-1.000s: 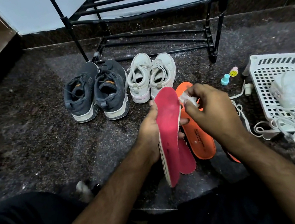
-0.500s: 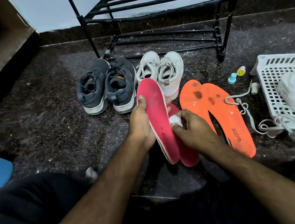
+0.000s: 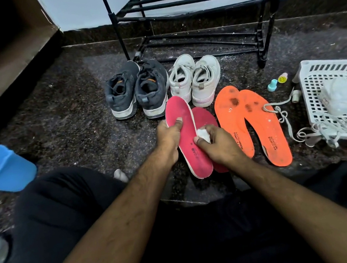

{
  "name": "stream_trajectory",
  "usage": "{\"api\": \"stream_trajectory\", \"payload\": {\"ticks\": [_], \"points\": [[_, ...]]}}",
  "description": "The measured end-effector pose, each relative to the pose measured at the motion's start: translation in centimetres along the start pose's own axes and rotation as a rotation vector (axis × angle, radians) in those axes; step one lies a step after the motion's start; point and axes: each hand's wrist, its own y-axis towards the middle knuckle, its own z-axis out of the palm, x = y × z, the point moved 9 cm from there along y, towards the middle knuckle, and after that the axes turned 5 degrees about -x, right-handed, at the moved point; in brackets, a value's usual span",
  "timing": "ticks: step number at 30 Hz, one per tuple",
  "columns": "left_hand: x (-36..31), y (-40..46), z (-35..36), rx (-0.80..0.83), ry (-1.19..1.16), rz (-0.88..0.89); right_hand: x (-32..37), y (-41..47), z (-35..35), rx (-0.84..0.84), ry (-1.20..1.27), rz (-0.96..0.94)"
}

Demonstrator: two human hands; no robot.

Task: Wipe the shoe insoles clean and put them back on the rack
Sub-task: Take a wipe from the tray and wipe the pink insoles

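Pink insole gripped by left hand, right hand pinching wad; orange insoles beside.

The black metal shoe rack has bare shelf bars, but dark grey sneakers and white sneakers stand just before it. Right of them lie orange foam insoles. Dark speckled floor left of the rack lies open.

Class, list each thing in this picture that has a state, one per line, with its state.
Left hand: grips the pink insole.
Right hand: pinches a white wipe.
Pink insole: held, tilted.
Second pink insole: lying behind it.
Orange insoles: on the floor, stained.
Rack: shelves bare.
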Motion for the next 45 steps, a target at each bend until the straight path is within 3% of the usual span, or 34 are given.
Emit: {"api": "stream_trajectory", "payload": {"ticks": [4,16,24,28,31,34,36,42,45], "points": [[1.8,-0.1,-1.4,-0.038,0.118,-0.1,0.3,-0.5,1.2,0.008,-0.065,-0.004],[1.8,1.9,-4.9,-0.272,0.357,0.022,0.2,-0.5,0.7,-0.031,-0.227,-0.043],[0.6,1.9,-5.1,-0.395,0.839,0.053,-0.8,0.3,-0.8,-0.095,-0.229,-0.006],[-1.8,0.1,-3.3,-0.437,1.034,0.312,-1.1,0.8,-1.8,-0.128,-0.252,0.018],[-2.5,-0.7,-0.7,-0.293,0.971,0.568,-1.5,1.3,-2.9,-0.165,-0.262,0.052],[-1.8,-1.1,2.6,-0.023,0.817,0.638,-1.6,1.7,-4.1,-0.206,-0.282,0.062],[-0.8,-1.2,4.0,0.04,0.814,0.613,-1.5,1.9,-4.8,-0.227,-0.323,0.055],[2.3,0.1,4.3,0.018,0.928,0.435,-2.8,2.2,-4.0,-0.149,-0.371,0.126],[2.8,0.5,4.3,0.05,0.848,0.323,-3.0,2.3,-3.8,-0.14,-0.372,0.147]]}}
